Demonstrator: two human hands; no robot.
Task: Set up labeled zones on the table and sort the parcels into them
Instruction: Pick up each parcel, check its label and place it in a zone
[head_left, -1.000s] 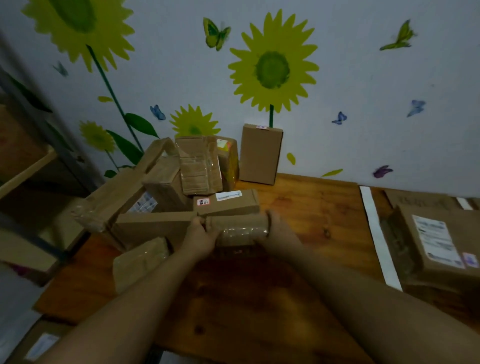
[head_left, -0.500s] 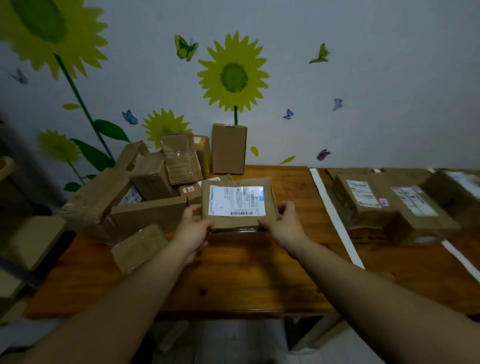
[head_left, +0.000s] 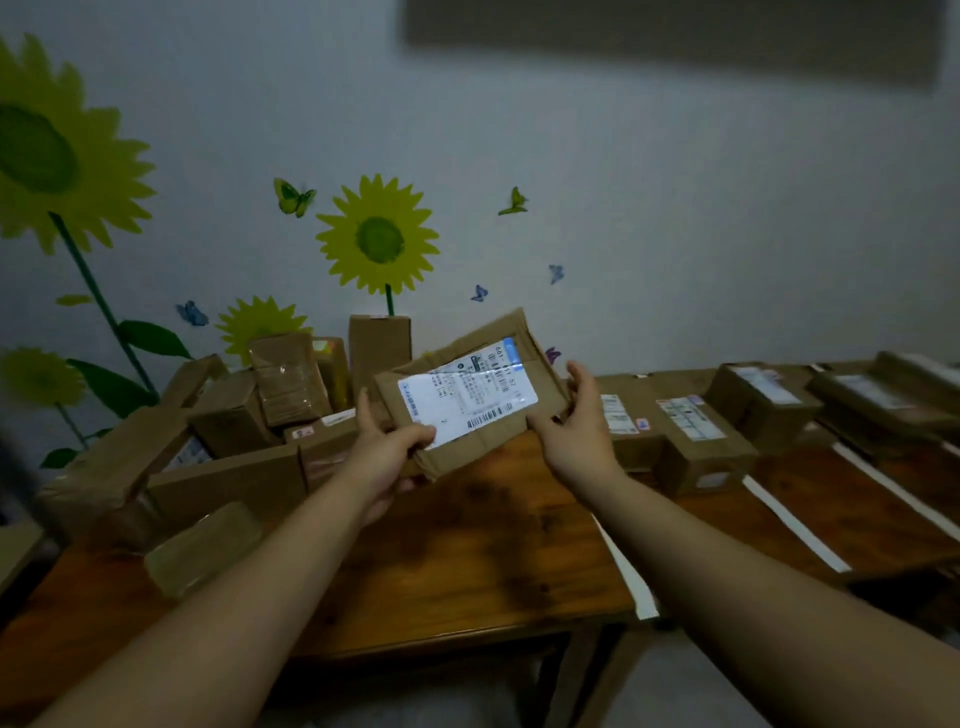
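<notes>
Both forearms are reaching forward, keeping a flat brown cardboard parcel (head_left: 470, 453) above the desk (head_left: 467, 561). The left hand (head_left: 387, 452) is pinching its lower-left corner, thumb on the glossy white label (head_left: 467, 396). The right hand (head_left: 576, 431) is spread, its straight fingers touching the right end. The parcel's long axis is rising rightward.

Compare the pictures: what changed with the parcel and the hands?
The labelled parcel was lifted from the pile, turned label-up, then raised and tilted. The left hand grips its corner; the right hand has loosened, fingers straight. The pile and sorted parcels stayed.
</notes>
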